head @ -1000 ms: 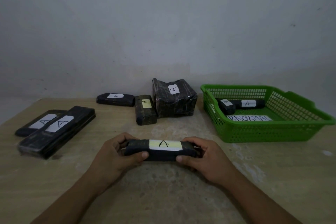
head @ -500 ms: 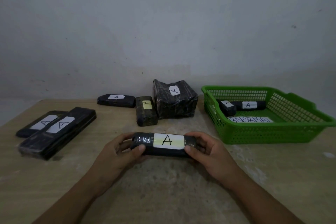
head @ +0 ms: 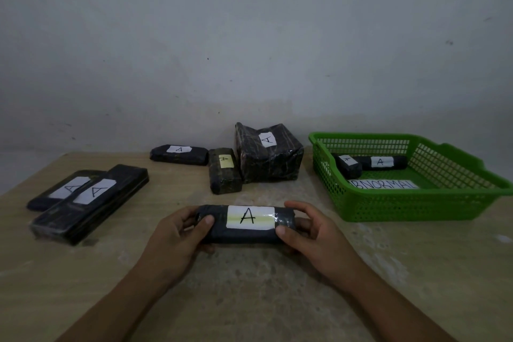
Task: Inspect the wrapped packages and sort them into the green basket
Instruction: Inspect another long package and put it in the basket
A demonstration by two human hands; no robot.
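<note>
Tabletop: pale mottled table [head: 277, 300] below a bare grey wall [head: 249, 36].
Held package: we hold a dark wrapped package [head: 244, 233] at lower centre, its "A" label facing us. We cannot tell whether it clears the table.
Left hand: our left hand [head: 177, 233] grasps its left end, thumb on top.
Right hand: our right hand [head: 313, 233] grasps the right end the same way.
Green basket: the green basket [head: 416, 203] at right holds two small packages [head: 348, 165] and an ABNORMAL card [head: 384, 184].
Waiting: large package [head: 268, 155] at upper centre; long flat packages [head: 91, 194] at left.
Step in hand: inspection, we judge. We should turn it slowly by the ends, keeping seams and label uncovered.
</note>
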